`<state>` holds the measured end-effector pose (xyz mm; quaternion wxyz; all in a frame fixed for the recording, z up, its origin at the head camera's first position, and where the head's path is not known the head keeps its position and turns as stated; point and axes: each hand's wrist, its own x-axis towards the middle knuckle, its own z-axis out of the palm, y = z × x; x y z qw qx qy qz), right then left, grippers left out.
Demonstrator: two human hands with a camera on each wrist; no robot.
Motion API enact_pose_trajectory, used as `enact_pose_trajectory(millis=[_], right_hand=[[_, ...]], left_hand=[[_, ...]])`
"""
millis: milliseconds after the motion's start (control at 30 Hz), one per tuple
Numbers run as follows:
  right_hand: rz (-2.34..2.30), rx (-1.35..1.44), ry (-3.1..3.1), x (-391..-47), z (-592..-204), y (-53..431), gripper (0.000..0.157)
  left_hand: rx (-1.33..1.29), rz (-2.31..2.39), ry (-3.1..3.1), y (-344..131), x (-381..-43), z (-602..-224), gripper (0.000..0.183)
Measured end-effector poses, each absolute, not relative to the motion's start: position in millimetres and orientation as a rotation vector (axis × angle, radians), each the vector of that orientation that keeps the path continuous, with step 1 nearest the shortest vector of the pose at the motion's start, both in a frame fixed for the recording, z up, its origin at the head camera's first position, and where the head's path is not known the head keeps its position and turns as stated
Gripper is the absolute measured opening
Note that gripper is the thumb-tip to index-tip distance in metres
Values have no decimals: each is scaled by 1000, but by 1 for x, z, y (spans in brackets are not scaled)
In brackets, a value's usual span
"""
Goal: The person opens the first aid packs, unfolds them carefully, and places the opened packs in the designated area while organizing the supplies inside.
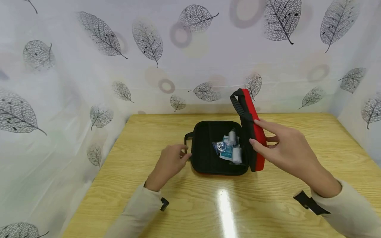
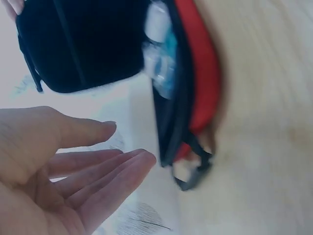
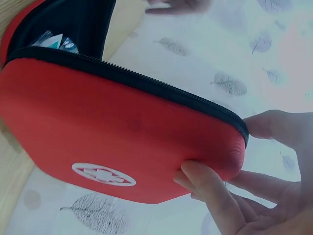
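A red first-aid case (image 1: pixel 202 148) with a black lining lies unfolded on the table. Its lid (image 1: pixel 259 138) stands nearly upright on the right side, and my right hand (image 1: pixel 287 150) grips its outer edge between thumb and fingers. A white oval emblem (image 3: pixel 103 174) marks the lid's red outside. Inside the base, white rolls (image 1: pixel 236 155) and small blue-and-white packets (image 1: pixel 225 152) are gathered towards the lid. Close to the base's left edge and its black handle (image 1: pixel 188 135) is my left hand (image 1: pixel 170 162); the left wrist view shows its fingers extended, apart from the case, holding nothing.
The case is on a wood-grain table (image 1: pixel 143 205). A pale curtain (image 1: pixel 166 66) printed with leaves hangs behind the table and along its sides. A second black strap handle (image 1: pixel 237 104) sticks out from the lid's upper end.
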<state>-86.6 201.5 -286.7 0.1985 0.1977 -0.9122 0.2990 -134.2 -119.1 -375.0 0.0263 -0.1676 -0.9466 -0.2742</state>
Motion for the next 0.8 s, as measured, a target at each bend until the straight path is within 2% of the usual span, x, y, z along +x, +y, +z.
enact_pose_trajectory(millis=[267,533,633,800], right_hand=[[972,371,-2624,-81,-291,231,54],[1132,241,-2677,-81,-303,263,55],[1228,212,-2667,-82,-309,272,50],[1450,159,-2593,-83,-321,286,32]], left_hand=[[-366,-966,-3082,-128,-147,-397,35],[-324,-1098,-3140,-126,-155,-411,48],[-333,-1069,-3152,-123,-158,-414,51],[-310,-1002,-3148,-120,-162,-417,50]])
